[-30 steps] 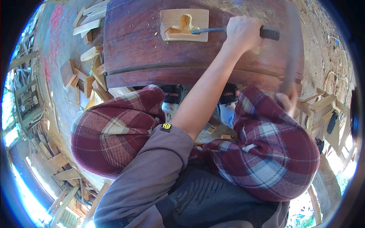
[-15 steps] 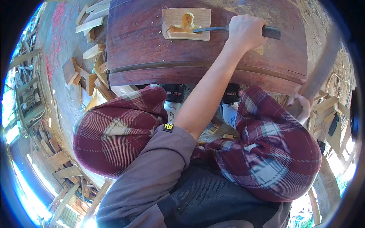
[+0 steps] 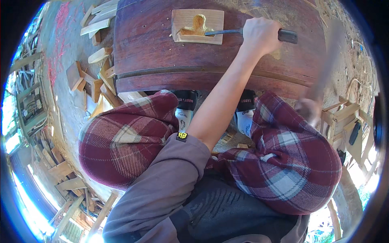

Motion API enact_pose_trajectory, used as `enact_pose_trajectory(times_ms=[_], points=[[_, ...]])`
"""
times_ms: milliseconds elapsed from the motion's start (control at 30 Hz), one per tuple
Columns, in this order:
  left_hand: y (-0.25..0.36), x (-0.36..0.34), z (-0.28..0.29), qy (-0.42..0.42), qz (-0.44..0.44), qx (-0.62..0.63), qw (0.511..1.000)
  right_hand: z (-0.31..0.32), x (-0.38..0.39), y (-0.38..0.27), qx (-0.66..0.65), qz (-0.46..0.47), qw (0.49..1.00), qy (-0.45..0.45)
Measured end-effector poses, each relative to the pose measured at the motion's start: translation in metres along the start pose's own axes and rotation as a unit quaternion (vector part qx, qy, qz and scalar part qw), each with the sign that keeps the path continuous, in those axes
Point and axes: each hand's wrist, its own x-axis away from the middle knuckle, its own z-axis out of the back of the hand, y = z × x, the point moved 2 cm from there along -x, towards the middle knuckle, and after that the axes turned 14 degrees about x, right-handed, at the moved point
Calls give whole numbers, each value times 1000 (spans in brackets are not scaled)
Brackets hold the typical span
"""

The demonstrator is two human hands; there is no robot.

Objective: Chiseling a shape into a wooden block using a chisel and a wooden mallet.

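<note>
While your left hand (image 3: 261, 35) grips the chisel (image 3: 227, 31), tip at the carved wood block (image 3: 197, 26) on the counter (image 3: 150, 52), your right hand (image 3: 308, 111) grips a blurred stick (image 3: 327, 67). Block's likely light, stiff, splittable; hold its outer edges.

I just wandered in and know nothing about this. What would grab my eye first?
Probably the pale wooden block near the top, with a rounded hollow carved in it and a chisel tip at the hollow's lower right. The left hand grips that chisel. At right, a motion-blurred long brown tool rises from the right hand.
</note>
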Motion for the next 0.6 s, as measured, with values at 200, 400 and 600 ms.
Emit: enact_pose_trajectory(times_ms=[200, 400, 600], points=[[-5, 0, 8, -6, 27, -20, 999, -18, 11, -22, 126, -24, 990, -55], [-2, -3, 2, -6, 19, -1, 1000, -4, -14, 16, 509, -111, 853, -8], [-10, -1, 11, -1, 33, -12, 999, 15, -5, 15, 38, 58, 987, -142]])
